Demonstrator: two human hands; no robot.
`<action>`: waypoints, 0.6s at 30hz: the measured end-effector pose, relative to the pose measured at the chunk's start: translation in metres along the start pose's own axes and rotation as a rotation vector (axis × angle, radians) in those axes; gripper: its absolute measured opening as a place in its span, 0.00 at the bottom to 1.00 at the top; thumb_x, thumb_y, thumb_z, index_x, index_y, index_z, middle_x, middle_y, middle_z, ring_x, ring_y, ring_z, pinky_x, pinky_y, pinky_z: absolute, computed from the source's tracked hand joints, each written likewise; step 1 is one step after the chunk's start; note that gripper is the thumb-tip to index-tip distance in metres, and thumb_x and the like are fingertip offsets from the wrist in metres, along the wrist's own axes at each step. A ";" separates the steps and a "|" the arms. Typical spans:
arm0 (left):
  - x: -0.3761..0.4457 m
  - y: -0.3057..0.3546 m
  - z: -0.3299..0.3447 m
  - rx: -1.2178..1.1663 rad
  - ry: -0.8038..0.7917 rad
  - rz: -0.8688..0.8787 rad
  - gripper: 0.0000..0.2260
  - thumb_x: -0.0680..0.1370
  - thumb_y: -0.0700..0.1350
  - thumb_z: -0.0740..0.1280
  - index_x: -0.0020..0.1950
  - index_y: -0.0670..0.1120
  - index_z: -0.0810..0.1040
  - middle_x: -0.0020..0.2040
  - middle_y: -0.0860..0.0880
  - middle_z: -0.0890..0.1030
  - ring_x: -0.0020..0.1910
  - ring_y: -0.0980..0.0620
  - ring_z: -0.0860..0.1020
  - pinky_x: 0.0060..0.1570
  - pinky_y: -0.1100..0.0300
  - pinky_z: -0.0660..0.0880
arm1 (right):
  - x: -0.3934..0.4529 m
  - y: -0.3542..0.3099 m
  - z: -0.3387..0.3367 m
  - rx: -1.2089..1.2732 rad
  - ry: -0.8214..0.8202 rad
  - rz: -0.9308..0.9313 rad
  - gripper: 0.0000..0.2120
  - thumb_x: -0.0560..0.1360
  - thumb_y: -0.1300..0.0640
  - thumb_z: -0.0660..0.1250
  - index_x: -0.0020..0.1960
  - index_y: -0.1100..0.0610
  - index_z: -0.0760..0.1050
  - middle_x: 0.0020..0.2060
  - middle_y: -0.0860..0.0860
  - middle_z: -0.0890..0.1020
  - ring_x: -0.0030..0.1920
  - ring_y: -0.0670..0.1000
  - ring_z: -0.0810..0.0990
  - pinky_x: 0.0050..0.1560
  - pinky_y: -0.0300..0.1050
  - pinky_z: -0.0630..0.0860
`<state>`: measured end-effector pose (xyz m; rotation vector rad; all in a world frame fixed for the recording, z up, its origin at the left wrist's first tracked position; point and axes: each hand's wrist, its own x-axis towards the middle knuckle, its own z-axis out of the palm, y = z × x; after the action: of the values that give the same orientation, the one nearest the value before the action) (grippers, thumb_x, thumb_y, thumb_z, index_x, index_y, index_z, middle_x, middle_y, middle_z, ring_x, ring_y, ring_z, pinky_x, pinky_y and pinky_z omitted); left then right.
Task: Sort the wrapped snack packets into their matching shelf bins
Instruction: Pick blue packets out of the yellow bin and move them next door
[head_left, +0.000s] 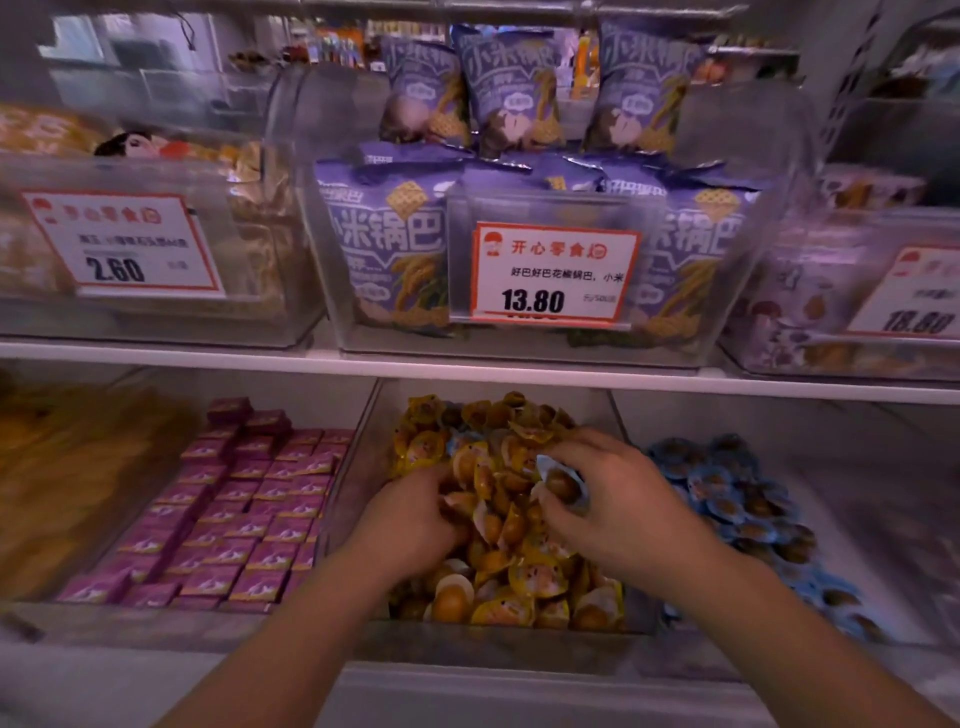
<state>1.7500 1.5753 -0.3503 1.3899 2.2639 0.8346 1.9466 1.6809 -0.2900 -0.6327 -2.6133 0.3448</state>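
Blue-edged, the stray packet (563, 486) pinched in my right hand (618, 512) sits above the yellow-packet bin (363, 467), my left hand (415, 519) curled into that heap beside it, so I judge the next move carries it right to the blue-packet bin (737, 499).

My left hand's fingertips (441, 499) are buried among the yellow packets (498, 551). The orange bin (78, 483) at far left is blurred, and the right price tag (917, 296) is cut off.
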 end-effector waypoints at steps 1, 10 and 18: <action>0.001 0.001 -0.001 -0.022 -0.007 0.006 0.15 0.67 0.51 0.68 0.53 0.57 0.80 0.50 0.56 0.85 0.52 0.52 0.82 0.52 0.53 0.79 | 0.000 0.000 0.000 0.004 0.003 0.004 0.08 0.74 0.49 0.66 0.46 0.53 0.77 0.44 0.47 0.73 0.44 0.48 0.75 0.45 0.51 0.76; 0.035 0.031 -0.012 -0.127 0.194 0.073 0.17 0.74 0.48 0.69 0.63 0.53 0.76 0.60 0.53 0.79 0.61 0.53 0.77 0.59 0.66 0.72 | -0.004 -0.001 0.013 -0.096 0.018 0.010 0.17 0.75 0.44 0.56 0.54 0.53 0.77 0.49 0.49 0.74 0.46 0.51 0.78 0.44 0.51 0.78; 0.049 0.026 0.013 0.200 0.200 0.002 0.14 0.76 0.44 0.66 0.60 0.46 0.78 0.57 0.43 0.79 0.55 0.42 0.79 0.54 0.51 0.76 | -0.001 0.005 0.009 0.022 0.120 -0.011 0.11 0.75 0.47 0.63 0.52 0.52 0.75 0.43 0.44 0.71 0.42 0.48 0.76 0.39 0.41 0.71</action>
<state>1.7527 1.6313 -0.3431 1.4504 2.5589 0.7972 1.9453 1.6833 -0.3004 -0.6126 -2.4945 0.3214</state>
